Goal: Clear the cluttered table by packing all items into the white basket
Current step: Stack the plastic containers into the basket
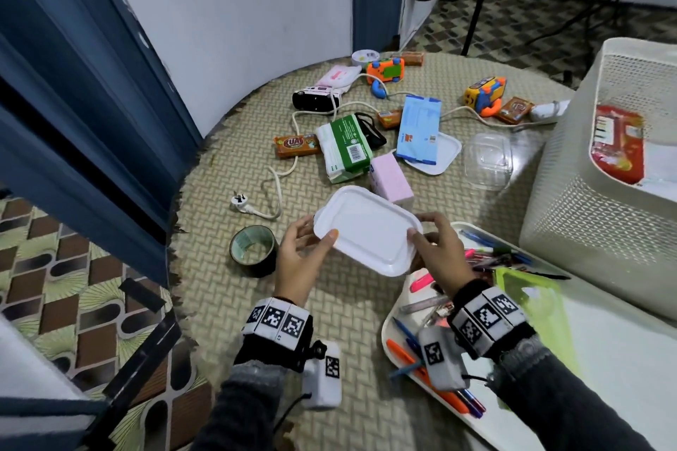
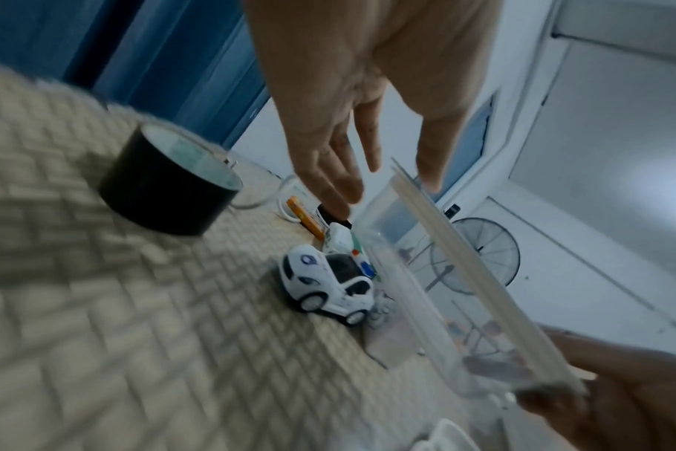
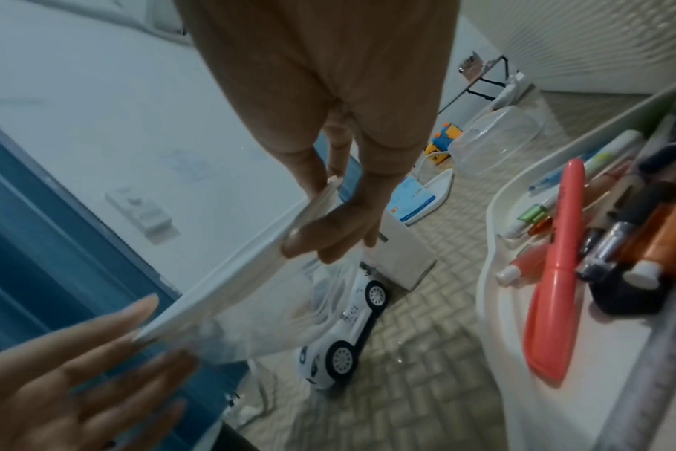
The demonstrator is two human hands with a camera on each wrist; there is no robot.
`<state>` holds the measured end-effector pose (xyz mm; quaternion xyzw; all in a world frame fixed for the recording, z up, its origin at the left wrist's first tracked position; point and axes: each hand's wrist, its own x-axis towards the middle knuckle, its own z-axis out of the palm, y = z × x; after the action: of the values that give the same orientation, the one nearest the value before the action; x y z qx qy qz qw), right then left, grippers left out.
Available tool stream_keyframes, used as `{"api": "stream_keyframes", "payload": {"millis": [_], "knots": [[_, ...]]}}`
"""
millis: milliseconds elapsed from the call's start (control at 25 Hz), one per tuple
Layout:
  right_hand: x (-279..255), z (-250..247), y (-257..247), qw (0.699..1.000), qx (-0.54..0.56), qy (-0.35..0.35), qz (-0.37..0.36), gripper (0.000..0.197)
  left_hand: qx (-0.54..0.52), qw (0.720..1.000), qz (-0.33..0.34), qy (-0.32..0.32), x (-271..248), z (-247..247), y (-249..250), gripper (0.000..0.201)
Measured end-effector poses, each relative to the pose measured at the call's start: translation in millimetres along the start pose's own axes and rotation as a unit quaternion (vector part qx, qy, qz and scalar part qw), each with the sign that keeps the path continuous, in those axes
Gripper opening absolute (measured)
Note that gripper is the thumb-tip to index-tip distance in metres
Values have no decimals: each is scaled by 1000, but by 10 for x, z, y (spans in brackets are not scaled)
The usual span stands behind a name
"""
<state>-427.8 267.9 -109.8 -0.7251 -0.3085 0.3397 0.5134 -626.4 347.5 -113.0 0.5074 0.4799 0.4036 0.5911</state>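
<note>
Holding a lidded container (image 1: 367, 230) above the table (image 1: 329, 322), the right hand (image 1: 437, 249) pinches its right rim between thumb and curled fingers. The left hand (image 1: 300, 256) has straight fingers spread under the left end, thumb on the white lid. The white basket (image 1: 571, 216) stands right of the container, well apart. A tape roll (image 1: 252, 249) lies just left of it, a white toy car (image 2: 329, 286) beneath.

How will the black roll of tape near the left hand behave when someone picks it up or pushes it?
The roll of tape lies flat on its side face on the woven mat, so a push probably slides it, not rolls it. Tipped on its edge, it could roll. Its open core should give fingers an easy hold, and the thick winding suggests it stays stiff.
</note>
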Motion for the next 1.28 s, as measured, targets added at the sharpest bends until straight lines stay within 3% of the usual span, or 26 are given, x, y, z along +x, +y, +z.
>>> {"api": "stream_keyframes", "payload": {"millis": [240,480,600,720,840,1120,1280], "knots": [[-274,-54,-78,991,134,6,14,19,-76,993,-60,-71,-232,465,-93,84],[-319,-400,-28,992,122,14,12,29,-76,990,-63,-97,-333,636,-8,80],[-269,-576,-84,984,172,-52,18,37,-90,985,-61,-132,-432,748,39,87],[-288,-706,-71,984,155,-91,-15,27,-86,987,-48,-129,-589,936,103,76],[-322,-842,-8,985,150,-80,-37,22,-102,990,-35,-96,-748,1188,116,56],[-433,-1282,149,985,136,-76,-72,17,-118,993,-7,-3,-1193,1715,80,41],[-561,-1572,235,986,130,-47,-95,17,-109,994,-4,11,-1431,1975,72,25]]}}
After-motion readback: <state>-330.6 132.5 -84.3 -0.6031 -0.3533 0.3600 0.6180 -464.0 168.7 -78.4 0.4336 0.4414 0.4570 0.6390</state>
